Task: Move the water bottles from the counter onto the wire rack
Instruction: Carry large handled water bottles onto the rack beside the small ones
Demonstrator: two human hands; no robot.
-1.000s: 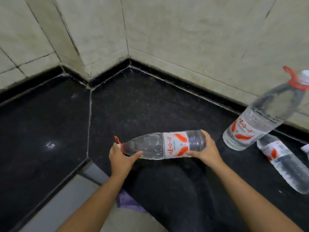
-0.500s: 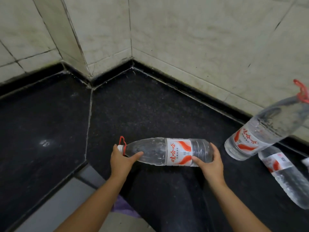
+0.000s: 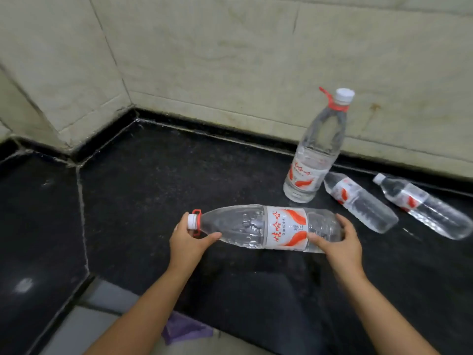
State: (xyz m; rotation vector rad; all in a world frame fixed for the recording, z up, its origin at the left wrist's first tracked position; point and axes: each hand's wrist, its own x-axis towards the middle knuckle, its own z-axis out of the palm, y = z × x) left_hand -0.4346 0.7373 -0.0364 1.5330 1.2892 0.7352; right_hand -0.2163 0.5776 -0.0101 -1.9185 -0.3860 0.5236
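A large clear water bottle (image 3: 256, 226) with a white and red label lies sideways just above the black counter (image 3: 143, 190), held by both hands. My left hand (image 3: 188, 245) grips its neck by the white cap. My right hand (image 3: 340, 245) grips its base end. A second large bottle (image 3: 317, 149) stands upright against the wall at the right. Two smaller bottles lie on the counter beside it, one (image 3: 361, 201) close to its base, the other (image 3: 422, 206) further right. No wire rack is in view.
Beige tiled walls (image 3: 230, 60) meet in a corner behind the counter. The counter's front edge runs diagonally at lower left, with a grey floor (image 3: 84, 326) and a purple object (image 3: 184, 329) below it.
The view has swung right and down, bringing the standing bottle and both lying bottles fully into view. The held bottle stays sideways in both hands, with the grips unchanged.
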